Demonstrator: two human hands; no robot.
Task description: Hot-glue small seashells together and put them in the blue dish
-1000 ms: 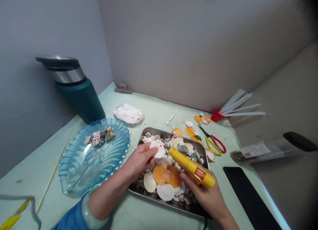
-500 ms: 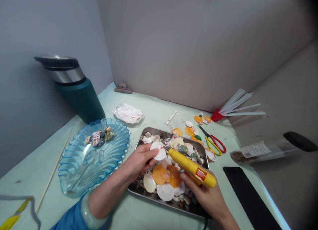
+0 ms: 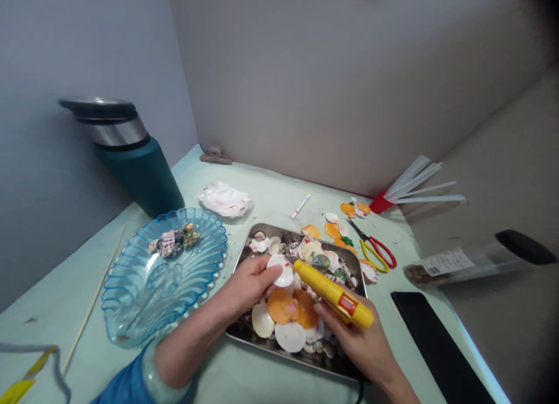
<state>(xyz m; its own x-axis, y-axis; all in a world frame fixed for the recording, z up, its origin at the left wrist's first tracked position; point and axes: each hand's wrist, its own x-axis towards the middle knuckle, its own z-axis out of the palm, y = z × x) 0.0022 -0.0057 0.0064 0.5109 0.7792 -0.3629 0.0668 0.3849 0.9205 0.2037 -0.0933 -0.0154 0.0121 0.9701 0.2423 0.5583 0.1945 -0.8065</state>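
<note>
Between the thumb and fingers of my left hand [image 3: 251, 283] is a white scallop shell [image 3: 282, 270] with a small red mark near its top edge. My right hand [image 3: 360, 340] is wrapped round a yellow hot glue gun [image 3: 332, 290], whose nozzle end points at that shell's right side. Both hands are over a metal tray [image 3: 238, 337] heaped with shells. Two orange scallop shells [image 3: 282, 306] and a white shell [image 3: 290, 337] lie on top near the tray's front. A cord comes out below my right hand.
A blue scalloped plate [image 3: 126, 311] with small shells stands left, a teal bottle [image 3: 142, 171] behind it. Scissors [image 3: 373, 247], orange shells [image 3: 334, 229] and a red cup [image 3: 381, 202] of glue sticks are at the right. A black phone-like slab [image 3: 437, 346] lies front right.
The shell in my left hand has shifted slightly right and down, tilting a little. The glue gun has moved slightly left, its nozzle now closer to or behind the shell's edge.
</note>
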